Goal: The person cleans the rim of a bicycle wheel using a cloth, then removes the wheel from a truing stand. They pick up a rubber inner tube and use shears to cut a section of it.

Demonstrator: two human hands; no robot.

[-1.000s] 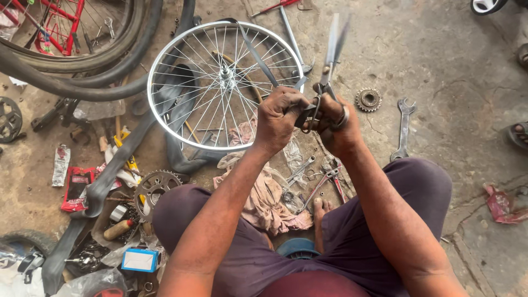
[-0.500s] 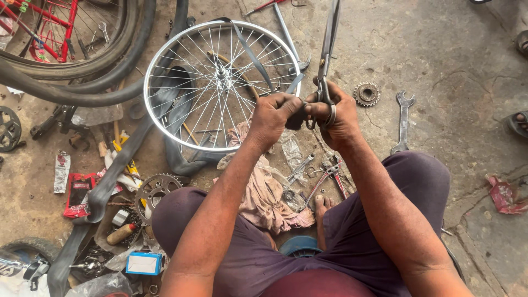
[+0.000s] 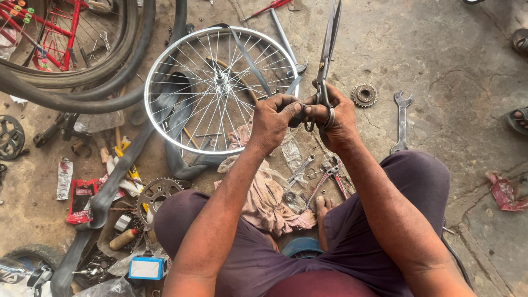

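Observation:
My right hand [image 3: 338,118] grips the handles of a long pair of steel scissors [image 3: 329,49], blades closed and pointing away and upward. My left hand [image 3: 274,118] is closed right beside it, its fingertips pinching a small dark piece at the scissor handles; what the piece is I cannot tell. A thin dark rubber strip [image 3: 250,58] runs from near my hands up across a spoked bicycle wheel rim [image 3: 165,55] that lies flat on the concrete just beyond my hands. I sit with knees apart, a pinkish rag [image 3: 264,198] between my legs.
A sprocket [image 3: 363,94] and a wrench [image 3: 401,121] lie right of the rim. Pliers [image 3: 330,179] and small spanners sit by my foot. Tyres and inner tubes [image 3: 110,82], a chainring [image 3: 157,193], a red packet [image 3: 81,199] and small boxes crowd the left. Another person's sandalled foot [image 3: 516,121] is at the right edge.
The scissors' blades have closed and swung more upright. Both hands stayed together at the handles, drifting slightly lower in view.

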